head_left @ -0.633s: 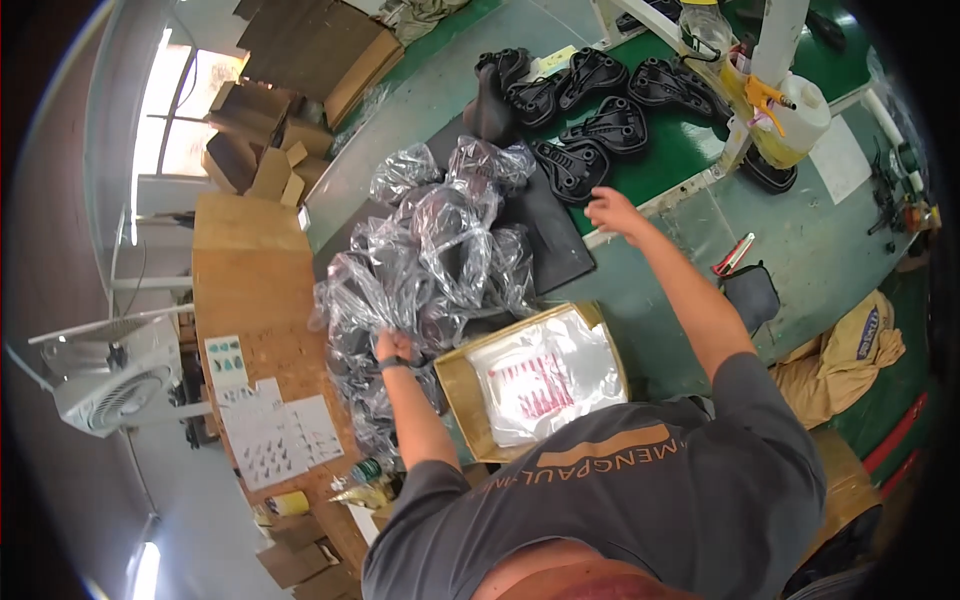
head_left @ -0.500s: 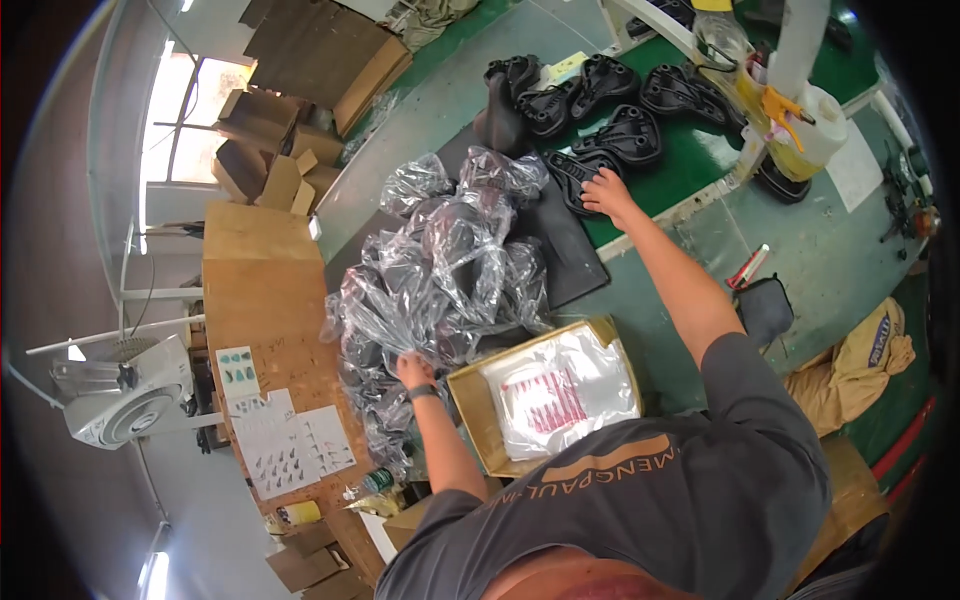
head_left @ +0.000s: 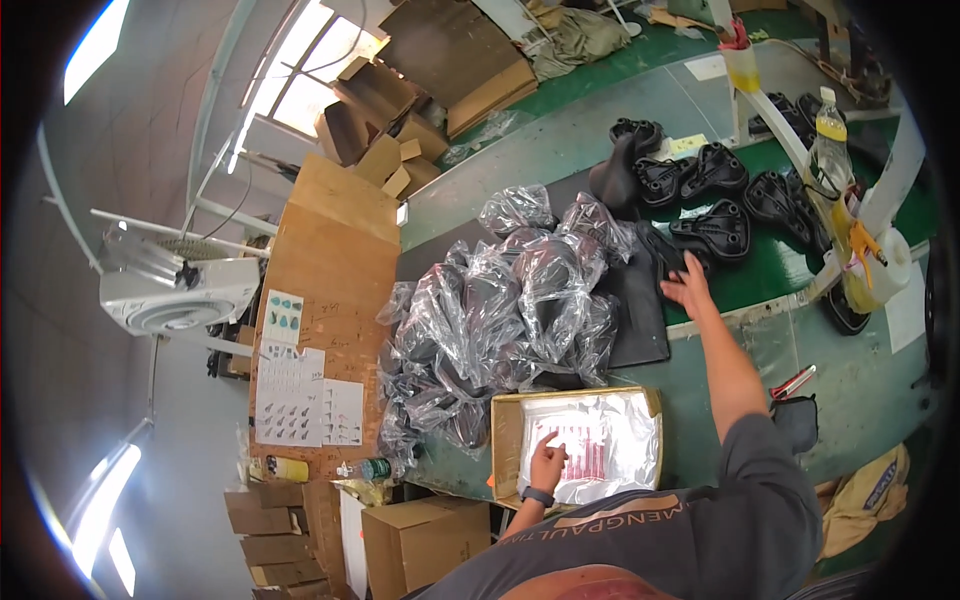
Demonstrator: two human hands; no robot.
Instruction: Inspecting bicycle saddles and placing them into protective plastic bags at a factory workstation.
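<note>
Well, the nearest black saddle [head_left: 662, 250] lies back from the tabletop's [head_left: 850, 385] near edge, by the right edge of the dark mat [head_left: 640, 335]. The right hand [head_left: 688, 287] is beside it, its grip released, fingers spread; whether they touch, I can't tell. It should be fairly light and firm, its smooth cover a little slippery, so I'd hold it by both sides. The left hand [head_left: 548, 466], apparently empty, is over clear bags [head_left: 612, 420] in a carton [head_left: 507, 425] at the near edge; thin, slithery film, best pinched at a corner.
</note>
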